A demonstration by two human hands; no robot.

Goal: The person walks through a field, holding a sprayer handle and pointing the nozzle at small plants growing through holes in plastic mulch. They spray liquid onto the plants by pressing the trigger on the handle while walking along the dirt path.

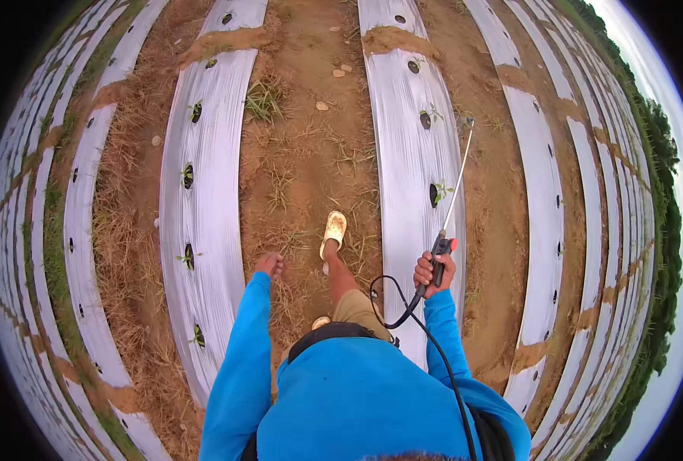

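Note:
My right hand (435, 272) is wrapped round the black handle of a sprayer wand (457, 184). Its thin metal tube points forward and slightly right, with the nozzle tip over the soil just beyond the bed's right edge. A red part shows on the handle, and a black hose (439, 347) loops from it back past my body. Close to the tube, a small seedling (439, 194) grows in a dark hole in the silvery plastic mulch (404, 246). My left hand (271, 265) hangs over the path with its fingers loosely curled and nothing visible in them.
Another mulched bed (203, 300) with seedlings in holes runs along my left. Between the beds lies a dirt path (307, 177) with dry grass and a green tuft (264, 100). One foot in a pale clog (334, 228) is forward. More rows stretch to both sides, with trees at right.

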